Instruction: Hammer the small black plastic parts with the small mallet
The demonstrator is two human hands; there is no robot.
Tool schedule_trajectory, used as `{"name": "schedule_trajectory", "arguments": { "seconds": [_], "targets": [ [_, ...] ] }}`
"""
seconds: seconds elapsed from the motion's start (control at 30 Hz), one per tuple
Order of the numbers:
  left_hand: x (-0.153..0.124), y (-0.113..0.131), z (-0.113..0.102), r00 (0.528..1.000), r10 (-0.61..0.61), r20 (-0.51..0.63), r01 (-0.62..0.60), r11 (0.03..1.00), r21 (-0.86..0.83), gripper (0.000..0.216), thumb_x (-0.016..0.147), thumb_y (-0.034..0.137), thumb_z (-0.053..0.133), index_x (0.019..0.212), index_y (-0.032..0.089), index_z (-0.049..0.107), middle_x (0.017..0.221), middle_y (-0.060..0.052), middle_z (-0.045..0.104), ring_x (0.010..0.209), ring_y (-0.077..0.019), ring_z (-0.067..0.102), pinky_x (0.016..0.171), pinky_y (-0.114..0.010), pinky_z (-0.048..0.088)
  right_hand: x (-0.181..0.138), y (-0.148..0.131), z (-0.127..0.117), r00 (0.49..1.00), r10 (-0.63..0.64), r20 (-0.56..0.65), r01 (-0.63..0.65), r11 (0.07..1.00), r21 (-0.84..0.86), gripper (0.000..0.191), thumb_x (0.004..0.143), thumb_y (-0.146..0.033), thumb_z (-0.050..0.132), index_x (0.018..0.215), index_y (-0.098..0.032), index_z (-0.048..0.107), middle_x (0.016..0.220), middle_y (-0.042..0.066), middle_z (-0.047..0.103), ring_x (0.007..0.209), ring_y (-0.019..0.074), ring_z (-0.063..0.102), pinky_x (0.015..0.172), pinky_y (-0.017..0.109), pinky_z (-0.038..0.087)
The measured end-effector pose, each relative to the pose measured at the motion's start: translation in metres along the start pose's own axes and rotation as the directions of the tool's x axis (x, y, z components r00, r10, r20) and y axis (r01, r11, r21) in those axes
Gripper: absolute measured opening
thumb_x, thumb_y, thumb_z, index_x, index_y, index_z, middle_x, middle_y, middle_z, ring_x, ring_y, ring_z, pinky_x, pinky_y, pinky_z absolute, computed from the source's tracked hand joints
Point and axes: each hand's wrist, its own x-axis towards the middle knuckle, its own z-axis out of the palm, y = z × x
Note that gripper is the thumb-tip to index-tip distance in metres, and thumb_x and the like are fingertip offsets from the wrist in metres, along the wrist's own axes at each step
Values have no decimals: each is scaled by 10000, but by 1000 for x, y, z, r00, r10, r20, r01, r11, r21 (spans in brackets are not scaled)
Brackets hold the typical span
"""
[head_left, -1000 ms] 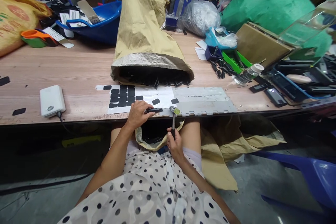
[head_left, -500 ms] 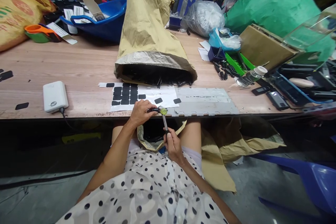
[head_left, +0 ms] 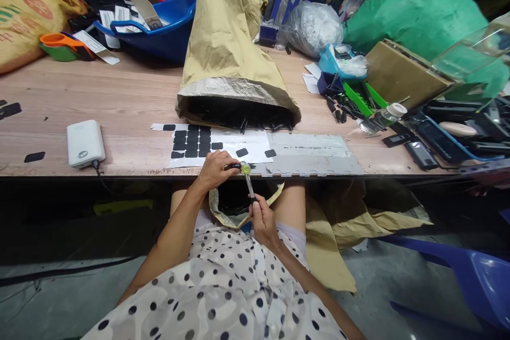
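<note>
The right hand's [head_left: 263, 220] gripped hammer [head_left: 249, 185] has seemingly met the left hand's [head_left: 215, 170] pinched black piece [head_left: 231, 167]: work centres at the worktop's near edge [head_left: 135, 168].

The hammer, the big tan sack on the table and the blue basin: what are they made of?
Hammer: the shaft looks like polished metal, since it gleams; its bright yellow-green head may be plastic or rubber. Tan sack: matte and crinkled, probably thick paper; its silvery, textured mouth suggests woven plastic lining. Blue basin: likely plastic, smooth, glossy, light catching its rim.
</note>
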Motion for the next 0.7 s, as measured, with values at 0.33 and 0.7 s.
{"name": "schedule_trajectory", "arguments": {
  "seconds": [0.33,0.7],
  "targets": [
    [-2,1,-3,1000,2,-3,-2,1000,20,194,848,340,671,1003,283,774,894,-19,697,885,-216,583,890,-386,398,-1,0,0,992,126,-23,-118,971,208,404,955,-510,500,1197,-209,617,686,-36,498,527,101,422,451,209,344],
    [-5,6,-1,999,4,-45,0,995,99,204,838,392,712,1000,273,745,850,-19,673,860,-222,574,848,-360,399,5,-15,-2,965,242,-98,-147,814,562,337,857,-503,643,1053,-244,553,656,-90,474,378,39,322,337,166,279]
  ]
}}
